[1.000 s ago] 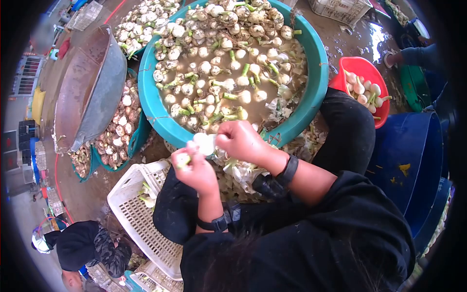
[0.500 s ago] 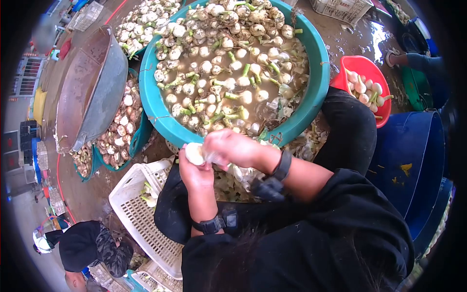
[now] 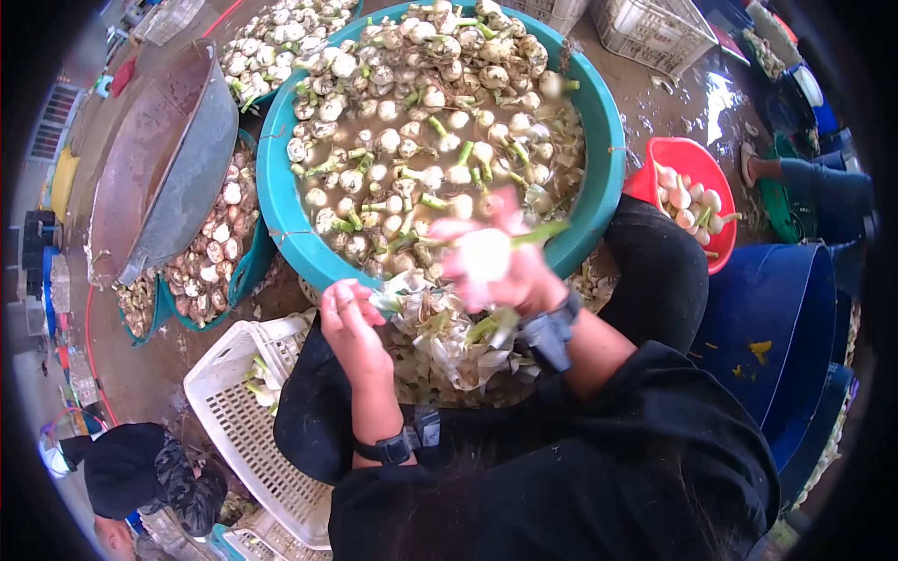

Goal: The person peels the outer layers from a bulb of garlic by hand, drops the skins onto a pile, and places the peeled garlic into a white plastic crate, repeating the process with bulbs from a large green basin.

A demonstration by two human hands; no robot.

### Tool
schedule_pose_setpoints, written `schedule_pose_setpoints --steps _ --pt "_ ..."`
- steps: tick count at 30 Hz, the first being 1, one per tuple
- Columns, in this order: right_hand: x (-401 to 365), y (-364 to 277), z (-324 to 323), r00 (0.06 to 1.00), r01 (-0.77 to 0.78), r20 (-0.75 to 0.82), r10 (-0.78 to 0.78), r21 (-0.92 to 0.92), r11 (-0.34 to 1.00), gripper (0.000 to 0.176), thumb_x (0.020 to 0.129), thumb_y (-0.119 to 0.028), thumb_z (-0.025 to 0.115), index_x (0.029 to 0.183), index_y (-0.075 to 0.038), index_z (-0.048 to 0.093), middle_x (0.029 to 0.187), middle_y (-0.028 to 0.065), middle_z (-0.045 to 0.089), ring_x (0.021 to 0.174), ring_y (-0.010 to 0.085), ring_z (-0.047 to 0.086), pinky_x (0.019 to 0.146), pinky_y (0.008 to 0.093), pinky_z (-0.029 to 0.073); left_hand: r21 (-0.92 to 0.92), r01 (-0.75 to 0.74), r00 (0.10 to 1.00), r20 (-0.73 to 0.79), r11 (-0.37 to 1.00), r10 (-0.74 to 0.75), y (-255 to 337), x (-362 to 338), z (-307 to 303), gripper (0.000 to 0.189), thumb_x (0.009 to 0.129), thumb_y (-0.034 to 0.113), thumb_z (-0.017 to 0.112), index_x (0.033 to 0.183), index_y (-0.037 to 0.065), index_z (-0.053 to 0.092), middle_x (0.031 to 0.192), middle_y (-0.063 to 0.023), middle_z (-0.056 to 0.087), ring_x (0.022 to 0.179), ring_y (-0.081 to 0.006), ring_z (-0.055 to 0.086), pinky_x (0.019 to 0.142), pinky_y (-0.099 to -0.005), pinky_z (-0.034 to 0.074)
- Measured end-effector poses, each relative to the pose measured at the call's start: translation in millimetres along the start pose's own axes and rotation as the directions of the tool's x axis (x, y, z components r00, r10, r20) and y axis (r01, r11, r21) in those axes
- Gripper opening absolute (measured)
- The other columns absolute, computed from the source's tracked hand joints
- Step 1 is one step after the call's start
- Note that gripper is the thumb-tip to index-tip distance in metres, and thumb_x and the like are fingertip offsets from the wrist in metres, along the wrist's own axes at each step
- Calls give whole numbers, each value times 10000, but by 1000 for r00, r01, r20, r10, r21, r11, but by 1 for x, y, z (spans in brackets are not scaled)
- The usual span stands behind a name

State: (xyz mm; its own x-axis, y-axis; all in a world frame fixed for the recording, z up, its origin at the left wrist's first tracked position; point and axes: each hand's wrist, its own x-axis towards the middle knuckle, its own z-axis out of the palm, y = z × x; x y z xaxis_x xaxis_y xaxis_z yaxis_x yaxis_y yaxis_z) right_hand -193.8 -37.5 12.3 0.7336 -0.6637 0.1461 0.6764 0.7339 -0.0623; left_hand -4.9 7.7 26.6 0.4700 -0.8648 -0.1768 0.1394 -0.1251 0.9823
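Observation:
My right hand, palm up and blurred by motion, holds a white garlic bulb with a green stalk pointing right. It is over the near edge of the large teal tub. Many unpeeled garlic bulbs with cut green stalks float in the tub's muddy water. My left hand is raised by the tub's near rim, fingers loosely bent and apart, with no bulb in it. Pale papery peelings are heaped between my hands and legs.
A red basin of cleaned bulbs stands at right, above a blue barrel. At left are a white crate, a metal wheelbarrow and teal baskets of bulbs. A co-worker is at lower left.
The bulb has gone from my left hand into my right. My right hand has moved up and right over the tub, turning palm up, while my left has shifted slightly left.

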Motion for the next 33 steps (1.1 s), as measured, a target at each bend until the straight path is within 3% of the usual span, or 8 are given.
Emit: schedule_pose_setpoints --steps 3,5,7,12,15,17,23,33 --pt "5 -47 -21 959 163 -184 -215 -262 951 639 875 -538 347 1235 -17 428 1017 220 590 853 320 615 743 390 508 -164 147 984 -78 975 -161 -1 6 -3 189 894 234 493 880 47 522 723 -9 516 552 -59 443 484 -193 370" --pt "23 -53 -75 855 -313 -384 -347 -918 244 466 877 -353 455 1215 -33 463 1026 169 603 924 282 595 806 379 475 -138 184 982 -15 973 -188 -9 6 5 152 878 201 525 874 49 524 736 -8 528 563 -57 455 495 -193 380" --pt "42 -31 -140 843 -527 -477 -249 -638 -561 352 817 -201 532 1134 -49 534 1016 114 616 971 230 572 821 341 450 -40 120 989 91 992 -116 -10 5 11 117 864 151 547 871 39 514 760 -16 531 573 -48 450 499 -188 373" --pt "40 -7 -211 775 -409 -605 -183 -259 -875 543 660 -251 705 1140 -75 519 961 99 615 833 250 616 676 354 482 102 167 981 83 981 -176 -22 9 3 185 862 174 555 928 8 506 814 -47 532 642 -88 478 562 -218 400" --pt "50 -7 -135 709 -689 -563 -424 -682 -247 523 680 -216 718 1136 -71 507 926 118 607 705 238 606 586 374 485 260 175 984 -25 950 -174 -40 12 7 333 866 244 554 1060 -14 472 940 -91 517 763 -146 510 680 -277 431" --pt "55 23 -54 636 -118 -554 -538 -758 641 362 726 -123 684 1041 -27 535 857 132 588 611 194 545 519 336 455 342 93 978 143 935 -150 -56 11 9 501 882 376 496 1225 30 377 1036 -137 474 789 -168 533 682 -290 448" --pt "33 39 4 979 -117 14 -202 -772 -625 136 787 -140 573 726 -19 570 695 131 571 700 300 569 621 386 466 39 250 965 65 967 -252 -22 5 3 311 891 302 508 1034 26 487 729 0 517 578 -48 432 495 -190 341" --pt "19 50 -13 950 -301 -154 -272 -689 -660 172 715 -158 539 703 -3 609 621 151 606 529 274 601 535 360 507 137 465 810 334 875 -482 -21 11 -4 235 850 127 493 990 -44 571 736 19 530 621 -28 447 536 -173 352"
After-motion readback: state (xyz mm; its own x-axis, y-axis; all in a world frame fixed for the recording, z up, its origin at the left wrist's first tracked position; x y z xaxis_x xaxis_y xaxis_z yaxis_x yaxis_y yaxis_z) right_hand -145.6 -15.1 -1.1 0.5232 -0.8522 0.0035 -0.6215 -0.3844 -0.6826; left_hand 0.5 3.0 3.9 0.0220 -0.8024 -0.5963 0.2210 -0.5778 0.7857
